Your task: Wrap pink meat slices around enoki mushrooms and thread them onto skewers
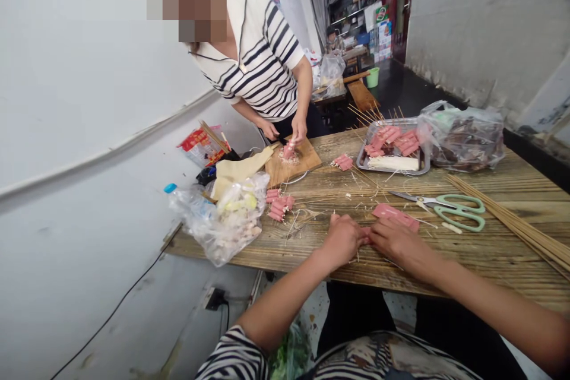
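Observation:
Near the table's front edge, my left hand [342, 241] and my right hand [397, 243] meet, fingers closed around a small pink roll [366, 236]. Most of the roll is hidden by my fingers. Just beyond my right hand lies a flat stack of pink meat slices [398, 217], with a thin white strand beside it. Green-handled scissors [458, 206] rest further right, blades slightly apart. To the left of my hands sit several finished pink rolls [280, 206] with pale ends. Another small group of pink rolls [342, 161] lies further back.
A metal tray [423, 170] holds skewered rolls and a white block. Plastic bags [465, 136] stand behind it. Bamboo skewers [516, 222] lie at right. A clear bag [222, 219] sits left. Across the table, a co-worker handles rolls on a cutting board [309, 157].

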The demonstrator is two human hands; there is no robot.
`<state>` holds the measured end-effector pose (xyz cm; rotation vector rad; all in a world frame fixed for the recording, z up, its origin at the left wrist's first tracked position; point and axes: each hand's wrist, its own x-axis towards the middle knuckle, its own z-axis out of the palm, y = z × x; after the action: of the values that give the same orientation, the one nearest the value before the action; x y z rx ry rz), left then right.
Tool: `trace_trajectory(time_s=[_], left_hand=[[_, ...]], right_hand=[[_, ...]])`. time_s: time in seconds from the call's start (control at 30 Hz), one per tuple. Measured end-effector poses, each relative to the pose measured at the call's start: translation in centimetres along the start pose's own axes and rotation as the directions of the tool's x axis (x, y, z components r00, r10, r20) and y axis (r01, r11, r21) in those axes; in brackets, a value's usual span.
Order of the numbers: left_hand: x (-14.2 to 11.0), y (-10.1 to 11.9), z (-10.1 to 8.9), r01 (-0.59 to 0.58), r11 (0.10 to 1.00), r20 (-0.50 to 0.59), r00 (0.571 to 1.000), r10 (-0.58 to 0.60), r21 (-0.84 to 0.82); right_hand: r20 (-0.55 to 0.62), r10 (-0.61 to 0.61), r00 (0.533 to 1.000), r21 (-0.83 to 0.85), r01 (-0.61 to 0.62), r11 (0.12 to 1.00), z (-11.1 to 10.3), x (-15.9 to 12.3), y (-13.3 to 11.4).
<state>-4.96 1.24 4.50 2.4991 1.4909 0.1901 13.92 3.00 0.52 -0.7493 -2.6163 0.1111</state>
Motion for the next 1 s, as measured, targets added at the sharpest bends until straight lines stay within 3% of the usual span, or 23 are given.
trace_trajectory(time_s=[0.2, 0.4, 0.5, 0.63, 0.83, 1.0], left_hand=[[0.0, 0.3, -1.0, 0.035, 0.999, 0.047, 0.998, -0.035, 0.0], [-1.7, 0.5, 1.2, -0.011, 0.998, -0.156, 0.988, 0.02, 0.057], [-1.7, 0.1, 2.3, -0.022, 0.995, -0.186, 0.982, 0.04, 0.099], [-0.7, -0.2, 1.6, -0.018, 0.998, -0.135, 0.99, 0.026, 0.058], [0.8, -0.4, -0.6, 0.065, 0.996, 0.018, 0.998, -0.064, -0.059], [1.4, -0.7, -1.2, 0.093, 0.992, 0.065, 0.994, -0.087, -0.087]], right_hand=[[0.034, -0.077, 0.996, -0.009, 0.078, 0.997, 0.3, 0.3, 0.0], [0.135, -0.002, 0.991, 0.174, -0.022, 0.985, -0.6, 2.0, 1.1], [0.227, -0.003, 0.974, 0.217, -0.047, 0.975, -1.0, 2.8, 1.8], [0.243, 0.001, 0.97, 0.243, -0.062, 0.968, -1.4, 3.0, 2.0], [0.051, 0.057, 0.997, 0.04, -0.059, 0.997, -0.7, 1.7, 0.6], [0.097, -0.018, 0.995, 0.071, 0.011, 0.997, 0.3, 2.0, 1.4]])
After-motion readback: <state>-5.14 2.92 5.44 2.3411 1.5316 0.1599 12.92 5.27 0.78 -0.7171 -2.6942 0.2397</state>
